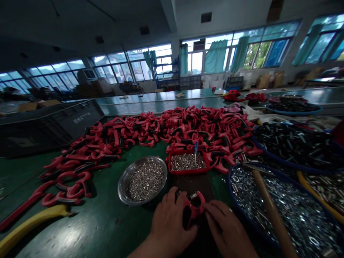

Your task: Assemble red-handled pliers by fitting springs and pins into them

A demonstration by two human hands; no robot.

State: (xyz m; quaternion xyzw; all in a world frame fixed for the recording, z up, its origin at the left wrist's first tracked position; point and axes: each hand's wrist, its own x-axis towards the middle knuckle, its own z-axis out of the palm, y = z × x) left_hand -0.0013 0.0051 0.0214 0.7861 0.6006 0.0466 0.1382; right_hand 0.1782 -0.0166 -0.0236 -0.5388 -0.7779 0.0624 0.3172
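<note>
Low in the middle, a red plastic handle with black parts (198,208) is between my two hands. A small metal coil spring (192,196) sits at its upper end. My left hand (170,222) grips the handle's left side, thumb below and fingers over the top. My right hand (228,225) pinches its right edge with bent fingers; the fingertips are partly hidden. Just beyond, a red tray (188,172) holds small metal pins and a blue-handled tool (196,147). Left of it, a round steel bowl (124,193) is filled with tiny metal pieces.
A wide heap of red handles (188,123) covers the bench behind. On the right, a blue basin (230,179) of metal parts carries a wooden-handled hammer (271,208). Further baskets hold dark parts (295,143). A banana (34,222) and grey crate (67,125) are left.
</note>
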